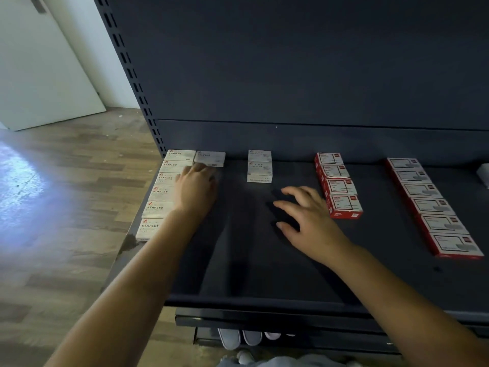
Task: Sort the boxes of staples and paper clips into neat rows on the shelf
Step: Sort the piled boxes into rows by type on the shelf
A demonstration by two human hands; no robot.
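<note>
On the dark shelf (238,260), white staples boxes (158,192) rowed along the left edge, paper clip boxes (259,166) mid-back, red boxes (341,186) rightward; left hand (197,186) fingers extended toward a second-row staples box (209,158), right hand (309,221) spread, holding nothing.

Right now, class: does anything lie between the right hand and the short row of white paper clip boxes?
Nothing visible does. The right hand hovers open over bare dark shelf, and only that bare surface separates it from the white paper clip boxes.
</note>
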